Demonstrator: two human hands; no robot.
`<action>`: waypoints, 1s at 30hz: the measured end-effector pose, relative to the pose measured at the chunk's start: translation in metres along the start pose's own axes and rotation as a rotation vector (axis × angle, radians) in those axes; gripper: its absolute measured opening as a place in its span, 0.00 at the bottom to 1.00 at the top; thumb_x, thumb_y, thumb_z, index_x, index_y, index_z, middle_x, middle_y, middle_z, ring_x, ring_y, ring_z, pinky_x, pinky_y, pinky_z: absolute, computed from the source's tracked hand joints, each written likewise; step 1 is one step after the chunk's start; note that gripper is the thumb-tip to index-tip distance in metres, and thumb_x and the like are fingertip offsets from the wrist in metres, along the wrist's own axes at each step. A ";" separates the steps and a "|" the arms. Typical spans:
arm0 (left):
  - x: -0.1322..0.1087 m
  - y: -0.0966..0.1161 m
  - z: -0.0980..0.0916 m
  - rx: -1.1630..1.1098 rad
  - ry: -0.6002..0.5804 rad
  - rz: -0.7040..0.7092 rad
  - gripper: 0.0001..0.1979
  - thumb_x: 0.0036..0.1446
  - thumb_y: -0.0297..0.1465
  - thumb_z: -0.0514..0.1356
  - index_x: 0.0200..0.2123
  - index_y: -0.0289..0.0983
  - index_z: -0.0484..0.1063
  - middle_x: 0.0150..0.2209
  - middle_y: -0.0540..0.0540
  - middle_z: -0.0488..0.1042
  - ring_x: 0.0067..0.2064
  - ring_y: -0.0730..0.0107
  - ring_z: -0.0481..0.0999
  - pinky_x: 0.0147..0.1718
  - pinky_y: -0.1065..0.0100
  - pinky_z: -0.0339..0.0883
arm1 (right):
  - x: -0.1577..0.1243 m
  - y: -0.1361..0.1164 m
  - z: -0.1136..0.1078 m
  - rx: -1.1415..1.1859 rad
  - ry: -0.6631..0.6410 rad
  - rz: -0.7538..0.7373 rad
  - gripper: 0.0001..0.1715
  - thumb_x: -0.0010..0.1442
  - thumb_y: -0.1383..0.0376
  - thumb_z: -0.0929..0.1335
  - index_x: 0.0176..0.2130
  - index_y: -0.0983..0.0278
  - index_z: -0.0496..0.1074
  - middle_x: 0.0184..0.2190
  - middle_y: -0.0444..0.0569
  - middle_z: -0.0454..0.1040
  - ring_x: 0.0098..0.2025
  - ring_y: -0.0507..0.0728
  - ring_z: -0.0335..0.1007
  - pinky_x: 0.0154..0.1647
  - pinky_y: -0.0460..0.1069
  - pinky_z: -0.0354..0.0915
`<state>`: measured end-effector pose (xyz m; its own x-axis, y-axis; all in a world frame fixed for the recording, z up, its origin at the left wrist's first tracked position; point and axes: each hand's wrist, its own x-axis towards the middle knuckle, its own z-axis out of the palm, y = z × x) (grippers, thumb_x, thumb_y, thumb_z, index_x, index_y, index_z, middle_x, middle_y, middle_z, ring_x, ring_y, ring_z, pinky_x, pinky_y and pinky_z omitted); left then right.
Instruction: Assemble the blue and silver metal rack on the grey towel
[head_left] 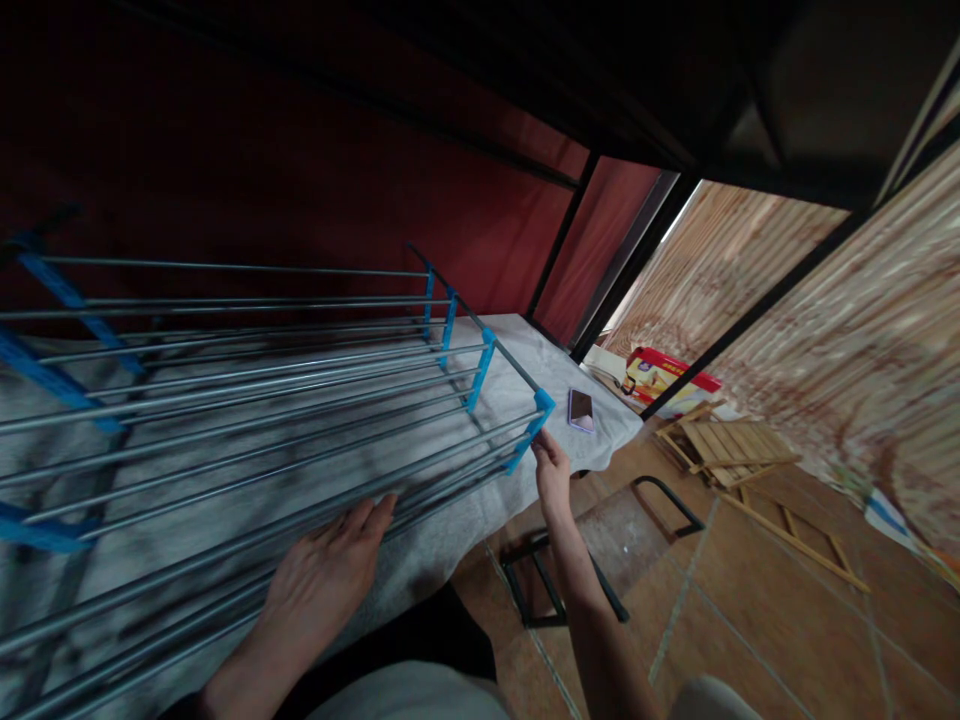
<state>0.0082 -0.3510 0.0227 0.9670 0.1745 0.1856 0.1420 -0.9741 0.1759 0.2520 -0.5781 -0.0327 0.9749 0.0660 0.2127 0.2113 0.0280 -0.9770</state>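
A rack of grey metal tubes (pixel 300 455) with blue plastic connectors (pixel 480 370) lies across a table covered with a pale cloth; it looks like a shoe rack. My left hand (pixel 330 575) is closed over the front tubes, its fingertips partly hidden by the hand and tubes. At the rack's near right corner, my right hand (pixel 551 470) grips the end by a blue connector (pixel 536 425), its fingers partly hidden behind it. A phone (pixel 580 410) with a purple edge lies on the cloth, just right of that corner.
The pale cloth (pixel 525 345) hangs over the table's edge. A dark-framed stool or chair (pixel 626 530) stands close on the right. Folded wooden furniture (pixel 735 445) and a red and yellow box (pixel 671 380) are on the tiled floor by a striped curtain (pixel 750 270).
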 end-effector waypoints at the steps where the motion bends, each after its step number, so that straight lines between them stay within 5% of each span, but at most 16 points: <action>1: 0.000 -0.001 0.000 -0.005 -0.002 0.000 0.30 0.57 0.16 0.47 0.58 0.38 0.72 0.53 0.39 0.77 0.49 0.61 0.80 0.45 0.63 0.74 | 0.000 0.001 0.000 0.005 0.000 -0.007 0.22 0.53 0.63 0.68 0.48 0.60 0.79 0.52 0.46 0.77 0.59 0.62 0.68 0.68 0.61 0.55; 21: 0.003 -0.002 0.011 0.044 0.035 0.000 0.19 0.69 0.31 0.48 0.57 0.38 0.72 0.47 0.40 0.80 0.42 0.61 0.81 0.38 0.65 0.72 | -0.002 0.001 -0.001 0.006 -0.023 -0.038 0.23 0.55 0.63 0.68 0.50 0.59 0.78 0.53 0.46 0.77 0.57 0.60 0.70 0.66 0.59 0.59; 30: 0.005 0.000 0.007 0.077 -0.032 0.010 0.23 0.66 0.22 0.47 0.59 0.40 0.71 0.45 0.42 0.79 0.43 0.60 0.80 0.42 0.62 0.71 | -0.003 0.005 0.000 -0.071 -0.032 -0.098 0.28 0.56 0.62 0.66 0.55 0.63 0.76 0.56 0.51 0.74 0.60 0.62 0.69 0.66 0.60 0.58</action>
<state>0.0144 -0.3510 0.0172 0.9746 0.1609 0.1557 0.1466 -0.9842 0.0994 0.2503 -0.5785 -0.0386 0.9467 0.0985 0.3066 0.3112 -0.0351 -0.9497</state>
